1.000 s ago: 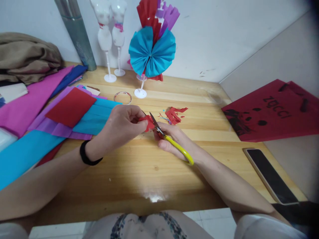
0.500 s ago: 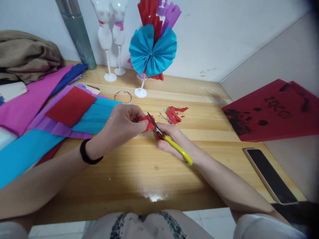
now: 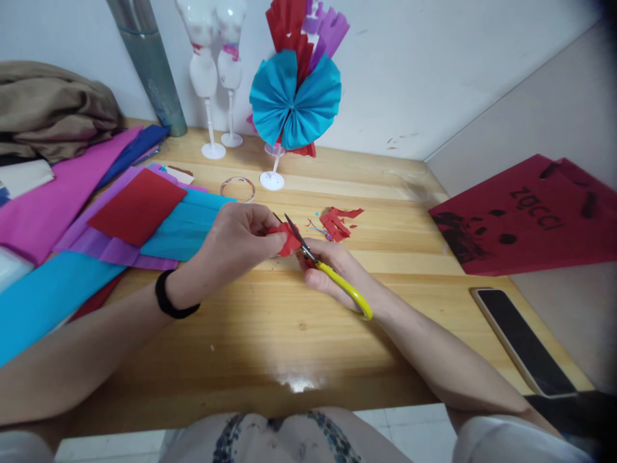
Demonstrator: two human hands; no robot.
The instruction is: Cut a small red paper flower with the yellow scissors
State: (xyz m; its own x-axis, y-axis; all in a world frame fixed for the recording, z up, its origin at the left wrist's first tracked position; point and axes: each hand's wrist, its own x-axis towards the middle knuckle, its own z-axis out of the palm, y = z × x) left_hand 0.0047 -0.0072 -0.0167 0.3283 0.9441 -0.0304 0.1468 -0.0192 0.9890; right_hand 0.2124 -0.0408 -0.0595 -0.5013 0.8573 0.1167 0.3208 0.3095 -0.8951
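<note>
Between the thumb and fingers of my left hand [image 3: 243, 238] is a small red piece of paper [image 3: 291, 243] with a wavy edge. My right hand [image 3: 332, 270] is closed around a pair of scissors [image 3: 343, 287] with yellow handles. The blades are parted and reach around the red paper, one in front and the other's tip showing behind it. Part of the handles is hidden by my right palm. Just beyond the scissors, torn-looking red paper scraps [image 3: 336, 222] lie on the wooden table [image 3: 299, 347].
Blue paper [image 3: 186, 222], a red sheet [image 3: 137, 204] and purple paper lie at left. White mannequin stands [image 3: 213, 150] and a blue paper fan [image 3: 295, 99] stand behind, beside a bottle [image 3: 157, 77]. A tape roll [image 3: 238, 188] lies nearer. At right are a red bag [image 3: 525, 218] and phone [image 3: 523, 341].
The scissor blades have parted wider, so the second blade's tip now shows behind the red paper. Both hands stay in nearly the same place.
</note>
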